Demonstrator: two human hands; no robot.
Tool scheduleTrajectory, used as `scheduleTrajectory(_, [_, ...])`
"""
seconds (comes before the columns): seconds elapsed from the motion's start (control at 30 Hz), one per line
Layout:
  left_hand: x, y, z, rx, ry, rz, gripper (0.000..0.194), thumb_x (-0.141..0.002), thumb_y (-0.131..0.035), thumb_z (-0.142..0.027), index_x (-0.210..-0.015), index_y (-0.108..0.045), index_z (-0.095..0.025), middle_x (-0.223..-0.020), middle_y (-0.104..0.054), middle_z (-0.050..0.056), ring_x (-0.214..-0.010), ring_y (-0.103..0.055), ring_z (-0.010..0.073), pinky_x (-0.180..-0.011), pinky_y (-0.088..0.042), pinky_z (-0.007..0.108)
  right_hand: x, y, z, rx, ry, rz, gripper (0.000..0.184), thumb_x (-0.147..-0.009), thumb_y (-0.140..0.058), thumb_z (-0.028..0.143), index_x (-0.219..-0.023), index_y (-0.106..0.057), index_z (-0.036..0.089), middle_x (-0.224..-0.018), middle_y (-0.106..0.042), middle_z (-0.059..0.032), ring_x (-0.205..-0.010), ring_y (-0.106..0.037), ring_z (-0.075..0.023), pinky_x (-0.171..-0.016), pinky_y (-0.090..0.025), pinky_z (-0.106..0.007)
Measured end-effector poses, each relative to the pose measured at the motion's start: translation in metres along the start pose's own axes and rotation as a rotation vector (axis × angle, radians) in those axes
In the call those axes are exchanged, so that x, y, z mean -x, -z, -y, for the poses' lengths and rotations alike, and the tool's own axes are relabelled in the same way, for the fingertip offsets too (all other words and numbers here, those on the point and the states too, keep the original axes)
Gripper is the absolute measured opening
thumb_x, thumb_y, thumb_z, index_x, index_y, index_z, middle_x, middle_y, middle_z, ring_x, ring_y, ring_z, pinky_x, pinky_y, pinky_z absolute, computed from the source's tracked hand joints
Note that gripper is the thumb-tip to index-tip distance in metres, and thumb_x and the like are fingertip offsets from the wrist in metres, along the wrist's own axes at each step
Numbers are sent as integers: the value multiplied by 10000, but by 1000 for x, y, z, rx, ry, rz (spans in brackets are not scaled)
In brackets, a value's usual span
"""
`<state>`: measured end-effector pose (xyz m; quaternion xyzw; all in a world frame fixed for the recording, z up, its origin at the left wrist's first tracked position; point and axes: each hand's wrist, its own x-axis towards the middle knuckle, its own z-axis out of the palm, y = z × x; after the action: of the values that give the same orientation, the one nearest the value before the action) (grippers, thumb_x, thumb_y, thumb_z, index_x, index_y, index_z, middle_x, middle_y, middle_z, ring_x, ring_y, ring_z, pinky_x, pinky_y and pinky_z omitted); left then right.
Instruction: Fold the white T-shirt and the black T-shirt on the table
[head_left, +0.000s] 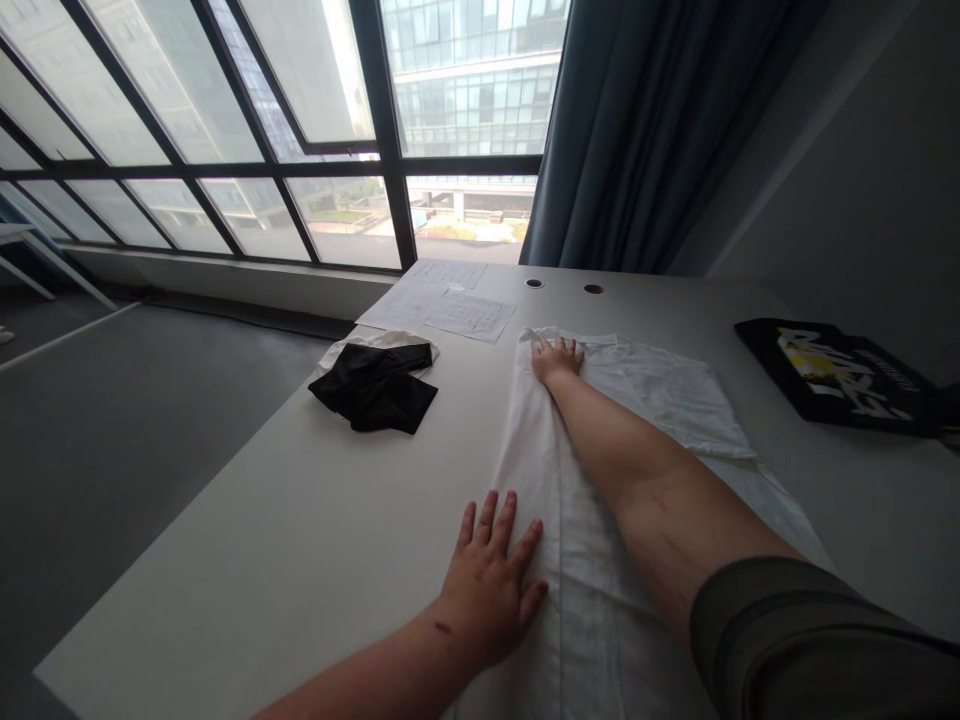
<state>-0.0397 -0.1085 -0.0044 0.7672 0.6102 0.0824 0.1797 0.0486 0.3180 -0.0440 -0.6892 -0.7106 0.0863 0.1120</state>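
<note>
A white cloth garment (592,520) lies spread lengthwise on the white table (300,560), with creases along it. My left hand (491,585) rests flat at its left edge near me, fingers spread, partly on the fabric. Farther off, my right hand (557,358) presses down on the garment's far left corner with its fingers apart. My right forearm crosses above the cloth and hides part of it. Neither hand grips anything.
Left of the garment lies a folded black cloth (379,385) over a white one (341,350). Printed papers (472,312) sit at the far edge. A black bag-like item with printing (840,375) is at right. Behind are windows and a blue curtain (637,140).
</note>
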Motion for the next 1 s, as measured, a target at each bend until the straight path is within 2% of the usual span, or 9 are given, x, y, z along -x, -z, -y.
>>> scheduleTrajectory(0.07, [1, 0, -3, -5, -8, 9, 682, -1025, -456, -550, -1650, -319, -314, -1756, -84, 106, -1609, -42, 405, -1268, -99, 692, 0, 3, -2, 16, 10, 40, 631, -1052, -245, 543, -1604, -431, 301, -1726, -247, -113, -1584, -151, -371, -1224, -149, -653])
scheduleTrajectory(0.17, [4, 1, -6, -10, -35, 19, 689, -1040, -415, -535, -1661, -291, -265, -1749, -90, 136, -1613, -41, 382, -1272, -62, 690, 3, 8, 0, 94, 121, -9, 621, -1046, -302, 478, -1611, -417, 248, -1750, -166, -106, -1595, -100, -369, -1238, -119, -639])
scheduleTrajectory(0.23, [5, 0, -7, -4, -51, 31, 695, -1043, -399, -536, -1665, -276, -252, -1748, -94, 134, -1615, -46, 370, -1276, -58, 683, 5, 9, 4, 142, 265, -54, 611, -1038, -333, 411, -1604, -421, 199, -1746, -191, -98, -1601, -86, -341, -1264, -95, -581])
scheduleTrajectory(0.33, [5, -1, -7, 20, -46, 50, 702, -1041, -382, -561, -1667, -271, -262, -1751, -93, 121, -1614, -60, 374, -1274, -72, 688, 4, 6, 14, 159, 419, 34, 630, -1035, -336, 380, -1617, -378, 142, -1728, -253, -106, -1597, -138, -291, -1282, -126, -470])
scheduleTrajectory(0.47, [4, 0, -6, 50, -39, 68, 711, -1038, -398, -564, -1668, -267, -261, -1749, -86, 126, -1614, -54, 371, -1273, -74, 691, -8, -2, 24, 172, 387, 185, 705, -1046, -302, 465, -1661, -255, 122, -1737, -205, -136, -1587, -199, -291, -1283, -149, -468])
scheduleTrajectory(0.73, [10, 6, -12, 121, 5, 102, 692, -1044, -419, -544, -1665, -278, -273, -1739, -77, 129, -1608, -59, 388, -1269, -104, 691, -29, 0, 30, 214, 281, 225, 769, -1029, -228, 607, -1689, -173, 215, -1765, -69, -85, -1609, -32, -363, -1254, -64, -644])
scheduleTrajectory(0.87, [11, 8, -13, 117, 15, 87, 699, -1045, -395, -585, -1661, -288, -273, -1740, -72, 127, -1606, -60, 388, -1271, -105, 684, -10, 8, 33, 224, 410, 76, 715, -1041, -256, 571, -1671, -257, 232, -1768, -46, -73, -1608, 62, -358, -1244, 28, -649])
scheduleTrajectory(0.93, [11, 7, -14, 93, 15, 63, 706, -1044, -377, -607, -1660, -294, -271, -1739, -78, 130, -1605, -78, 390, -1272, -111, 683, 11, 12, 36, 206, 443, 57, 710, -1046, -279, 543, -1662, -279, 189, -1762, -74, -110, -1613, 28, -341, -1260, 8, -606])
scheduleTrajectory(1.0, [11, 5, -15, 64, 17, 47, 709, -1047, -358, -617, -1656, -309, -259, -1736, -93, 140, -1603, -93, 392, -1274, -123, 675, 39, 16, 37, 191, 428, 99, 716, -1050, -289, 530, -1646, -311, 135, -1749, -123, -159, -1612, -42, -342, -1269, -40, -582])
